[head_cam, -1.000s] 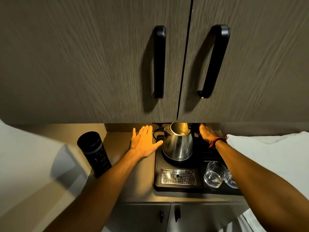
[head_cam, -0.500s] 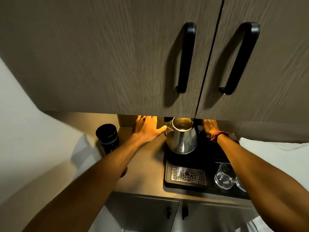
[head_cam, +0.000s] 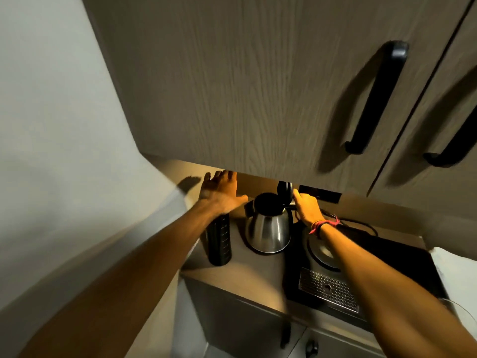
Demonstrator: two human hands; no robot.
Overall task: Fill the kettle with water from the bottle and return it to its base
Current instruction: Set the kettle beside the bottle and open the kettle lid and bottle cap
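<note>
The steel kettle (head_cam: 268,229) stands on the wooden counter, left of the black tray, with its black lid flipped up. My right hand (head_cam: 305,209) grips the kettle's handle at the back right. The round kettle base (head_cam: 322,251) on the tray sits bare, partly hidden by my right forearm. My left hand (head_cam: 222,193) hovers open with fingers spread, just left of the kettle and above a tall black bottle (head_cam: 219,241). The bottle stands upright on the counter, its top hidden behind my wrist.
The black tray (head_cam: 402,257) has a metal drip grate (head_cam: 327,290) at its front. A power cord (head_cam: 361,224) runs behind it. The overhead cabinet (head_cam: 258,86) hangs low above the counter. A white wall is on the left; lower cabinet doors are below.
The kettle has come off its base and now sits on the counter to the left. My left hand moved back over the bottle. The view swung left, hiding the glasses.
</note>
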